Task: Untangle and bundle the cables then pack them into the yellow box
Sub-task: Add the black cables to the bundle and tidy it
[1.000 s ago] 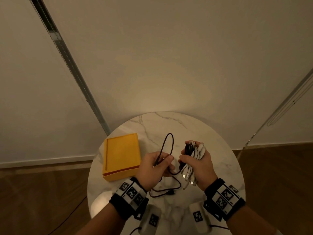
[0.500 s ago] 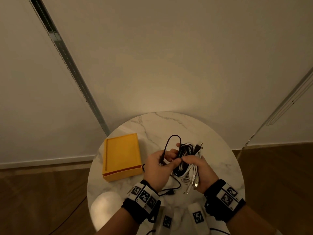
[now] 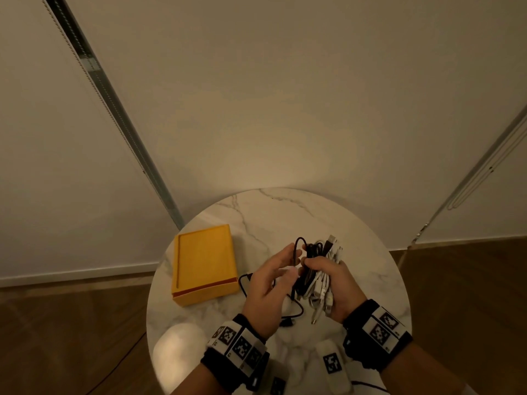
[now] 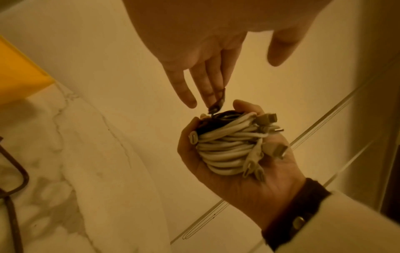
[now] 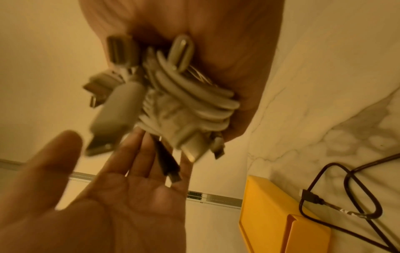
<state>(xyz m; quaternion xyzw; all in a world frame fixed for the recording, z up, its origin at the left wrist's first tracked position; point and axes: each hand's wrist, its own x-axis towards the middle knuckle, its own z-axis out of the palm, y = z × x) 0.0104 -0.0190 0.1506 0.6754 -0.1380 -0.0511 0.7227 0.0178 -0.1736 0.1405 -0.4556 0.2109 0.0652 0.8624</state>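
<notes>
My right hand (image 3: 328, 277) grips a coiled bundle of white and black cables (image 3: 316, 277) above the round marble table (image 3: 285, 218). In the left wrist view the white coils (image 4: 225, 145) fill that palm (image 4: 238, 171), with plugs sticking out. My left hand (image 3: 285, 263) is beside the bundle with straight fingers (image 4: 207, 82). A short loop of black cable (image 3: 295, 246) runs over them from the bundle. The black cable's loose tail (image 3: 293, 312) lies on the table under my hands. The yellow box (image 3: 204, 263) sits closed, left of my hands.
Two white tagged devices (image 3: 332, 363) lie at the table's near edge by my wrists. The table stands against a pale wall, with wooden floor on both sides. A dark cord (image 3: 125, 354) trails on the floor at lower left.
My left hand closed in on the right, then straightened its fingers from a pinch on the black cable. The free black loop has shrunk against the bundle, which my right hand turned.
</notes>
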